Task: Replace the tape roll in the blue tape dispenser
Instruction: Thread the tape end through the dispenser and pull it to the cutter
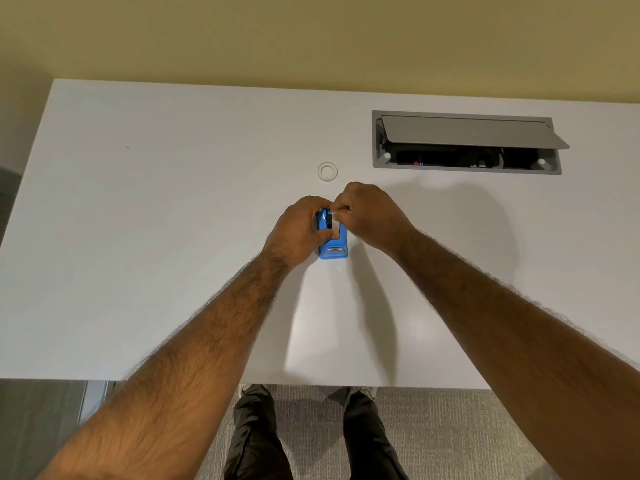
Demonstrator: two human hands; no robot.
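Left hand (pixel 300 230) grips blue tape dispenser (pixel 334 249); right hand (pixel 370 216) pinches something hidden.

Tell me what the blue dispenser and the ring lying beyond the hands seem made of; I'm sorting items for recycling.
The blue tape dispenser looks like moulded plastic: uniform saturated colour, rounded edges, slight sheen. The small whitish ring on the desk could be a clear-tape roll or a bare plastic or card core; its pale, faintly translucent look leaves that open.

No readable text, labels, brands or numbers anywhere in view.
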